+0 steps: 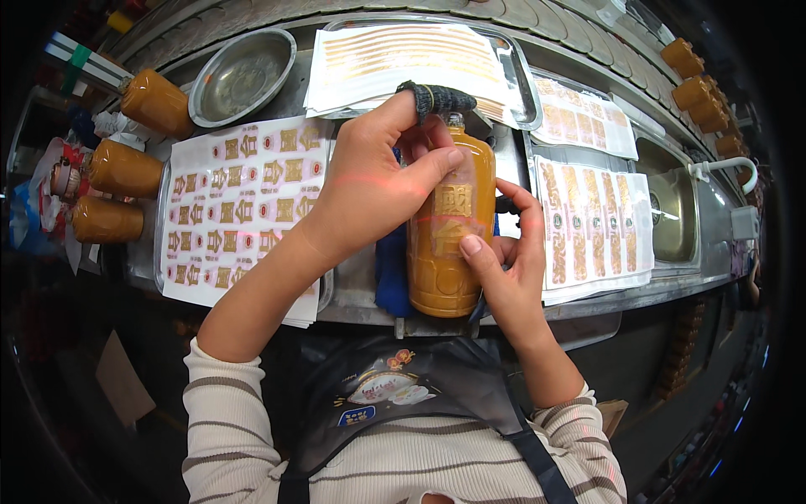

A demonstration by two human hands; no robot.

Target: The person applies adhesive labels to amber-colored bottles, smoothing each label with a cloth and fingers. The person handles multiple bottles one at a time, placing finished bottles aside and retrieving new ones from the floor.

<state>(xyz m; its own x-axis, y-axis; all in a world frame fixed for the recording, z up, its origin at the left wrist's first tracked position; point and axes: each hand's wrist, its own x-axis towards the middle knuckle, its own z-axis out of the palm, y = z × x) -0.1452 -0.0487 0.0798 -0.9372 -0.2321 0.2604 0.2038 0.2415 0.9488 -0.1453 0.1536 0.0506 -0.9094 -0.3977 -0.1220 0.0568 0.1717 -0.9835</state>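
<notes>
A caramel-coloured glass bottle [450, 283] lies in front of me on a blue cloth [393, 271], its neck pointing away. A clear film decal with gold characters [454, 200] lies along the upward face of the bottle. My left hand [378, 157] reaches over the shoulder of the bottle, thumb and fingertips pinching the upper part of the film. Its index finger wears a dark knit sleeve [444, 101]. My right hand [513, 258] holds the right side of the bottle, thumb pressing the lower right edge of the decal. A red light line crosses bottle and hands.
Printed decal sheets [242, 208] lie on a tray at left, striped gold sheets [403, 57] behind, and more sheets [595, 220] at right. A metal bowl [242, 75] stands at back left. Several bottles [126, 167] line the left side. A sink [677, 220] is at right.
</notes>
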